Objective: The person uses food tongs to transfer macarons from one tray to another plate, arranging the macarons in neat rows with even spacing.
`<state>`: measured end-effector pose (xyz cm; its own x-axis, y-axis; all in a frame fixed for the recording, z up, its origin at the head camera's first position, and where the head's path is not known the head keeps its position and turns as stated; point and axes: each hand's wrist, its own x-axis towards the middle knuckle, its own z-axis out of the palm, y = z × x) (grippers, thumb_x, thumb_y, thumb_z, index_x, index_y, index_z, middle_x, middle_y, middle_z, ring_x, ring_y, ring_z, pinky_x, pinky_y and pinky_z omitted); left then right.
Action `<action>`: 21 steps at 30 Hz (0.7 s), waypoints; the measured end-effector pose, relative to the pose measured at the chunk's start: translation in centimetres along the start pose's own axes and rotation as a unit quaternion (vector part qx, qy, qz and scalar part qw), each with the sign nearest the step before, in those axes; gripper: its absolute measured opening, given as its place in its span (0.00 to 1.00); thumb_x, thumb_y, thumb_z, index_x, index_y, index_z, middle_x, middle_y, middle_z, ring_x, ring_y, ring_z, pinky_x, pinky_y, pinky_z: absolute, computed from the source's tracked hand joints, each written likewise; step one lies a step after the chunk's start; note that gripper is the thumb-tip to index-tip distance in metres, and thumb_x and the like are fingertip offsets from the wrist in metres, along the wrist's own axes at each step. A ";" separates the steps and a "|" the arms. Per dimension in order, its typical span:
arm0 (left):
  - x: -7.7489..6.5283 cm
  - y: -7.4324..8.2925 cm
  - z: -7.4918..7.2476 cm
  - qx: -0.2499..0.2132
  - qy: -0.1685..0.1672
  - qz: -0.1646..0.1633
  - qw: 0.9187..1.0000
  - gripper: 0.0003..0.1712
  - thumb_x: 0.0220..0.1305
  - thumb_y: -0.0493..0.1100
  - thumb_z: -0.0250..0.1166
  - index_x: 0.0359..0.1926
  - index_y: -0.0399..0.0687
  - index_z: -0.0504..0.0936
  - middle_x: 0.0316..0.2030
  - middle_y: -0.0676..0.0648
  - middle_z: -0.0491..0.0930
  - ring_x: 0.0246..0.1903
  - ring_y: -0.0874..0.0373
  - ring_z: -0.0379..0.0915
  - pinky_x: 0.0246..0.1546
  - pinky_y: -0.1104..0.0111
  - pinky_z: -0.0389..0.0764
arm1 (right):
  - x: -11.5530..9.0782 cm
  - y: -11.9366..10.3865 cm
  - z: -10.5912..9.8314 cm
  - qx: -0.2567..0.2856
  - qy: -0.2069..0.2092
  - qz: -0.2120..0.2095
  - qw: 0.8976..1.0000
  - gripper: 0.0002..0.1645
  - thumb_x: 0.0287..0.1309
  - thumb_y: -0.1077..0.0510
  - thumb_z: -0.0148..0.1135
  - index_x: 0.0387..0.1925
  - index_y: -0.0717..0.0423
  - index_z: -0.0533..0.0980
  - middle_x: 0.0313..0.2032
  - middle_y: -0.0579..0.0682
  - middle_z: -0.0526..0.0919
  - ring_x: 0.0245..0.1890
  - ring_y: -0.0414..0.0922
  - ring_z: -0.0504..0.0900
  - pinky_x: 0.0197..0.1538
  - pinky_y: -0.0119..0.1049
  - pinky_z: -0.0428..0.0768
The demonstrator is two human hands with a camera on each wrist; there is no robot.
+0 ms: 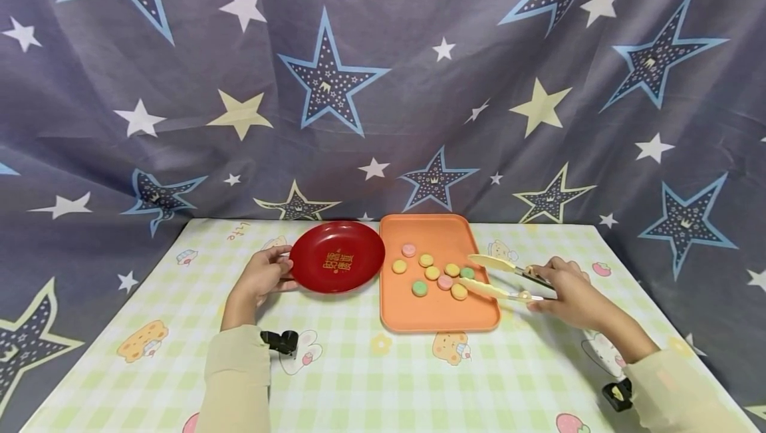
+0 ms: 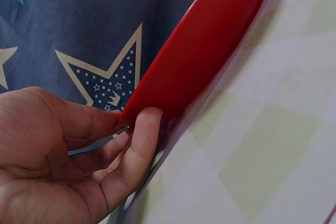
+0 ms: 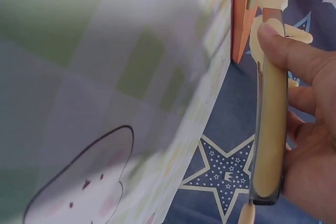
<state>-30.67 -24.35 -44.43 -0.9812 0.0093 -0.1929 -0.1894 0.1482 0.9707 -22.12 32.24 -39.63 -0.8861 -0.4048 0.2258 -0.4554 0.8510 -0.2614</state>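
My left hand [image 1: 258, 279] pinches the left rim of a round red plate [image 1: 314, 247] with gold lettering. The left wrist view shows the thumb and fingers at the edge of the plate [image 2: 194, 56]. My right hand [image 1: 571, 296] grips a pair of tongs [image 1: 489, 288] with cream tips and metal arms; their long handle [image 3: 271, 129] fills the right wrist view. The spread tips reach over the right side of an orange tray [image 1: 439, 233]. Several small macarons lie there, among them a pink one [image 1: 409, 250] and a yellow one [image 1: 399, 267]. A green macaron [image 1: 467, 273] appears between the tong tips.
A green-and-white checked cloth [image 1: 335, 380] with cartoon prints covers the table. Behind it hangs a dark star-patterned curtain [image 1: 413, 87], close to the tray's far edge. Plate and tray stand side by side, nearly touching. Black camera mounts [image 1: 280, 341] sit at both wrists.
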 end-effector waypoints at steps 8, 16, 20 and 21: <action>0.0 -0.1 0.0 -0.002 -0.003 -0.002 1.000 0.30 0.77 0.31 0.52 0.76 0.37 0.60 0.52 0.38 0.75 0.33 0.57 0.82 0.38 0.61 0.90 | 0.1 -0.1 -0.1 -0.017 -0.002 -0.007 1.000 0.34 0.49 0.53 0.81 0.56 0.66 0.81 0.40 0.51 0.78 0.35 0.47 0.70 0.34 0.38 0.64; 0.0 -0.2 0.0 -0.002 -0.002 -0.003 1.000 0.30 0.76 0.30 0.52 0.76 0.38 0.61 0.52 0.38 0.74 0.33 0.57 0.81 0.38 0.62 0.90 | 0.3 -0.2 -0.1 -0.035 -0.002 -0.007 0.999 0.31 0.49 0.53 0.81 0.54 0.63 0.83 0.37 0.50 0.79 0.34 0.47 0.72 0.33 0.38 0.68; 0.0 -0.1 -0.1 -0.004 -0.002 -0.004 1.000 0.30 0.77 0.30 0.51 0.76 0.37 0.61 0.54 0.37 0.74 0.33 0.57 0.82 0.38 0.62 0.90 | 0.5 -0.3 -0.3 -0.036 -0.003 -0.005 0.999 0.31 0.48 0.53 0.81 0.53 0.64 0.83 0.37 0.50 0.79 0.33 0.47 0.72 0.32 0.39 0.68; 0.0 -0.1 -0.1 -0.005 -0.002 -0.005 1.000 0.30 0.77 0.30 0.51 0.76 0.38 0.61 0.54 0.36 0.73 0.33 0.57 0.82 0.38 0.63 0.90 | 0.5 -0.3 -0.3 -0.037 -0.003 -0.006 0.999 0.31 0.48 0.54 0.82 0.53 0.65 0.83 0.36 0.50 0.79 0.34 0.47 0.72 0.32 0.39 0.69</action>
<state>-30.61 -24.41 -44.47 -0.9793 0.0115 -0.2022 -0.1987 0.1382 0.9703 -22.41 31.90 -39.12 -0.8817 -0.4162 0.2224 -0.4578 0.8686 -0.1897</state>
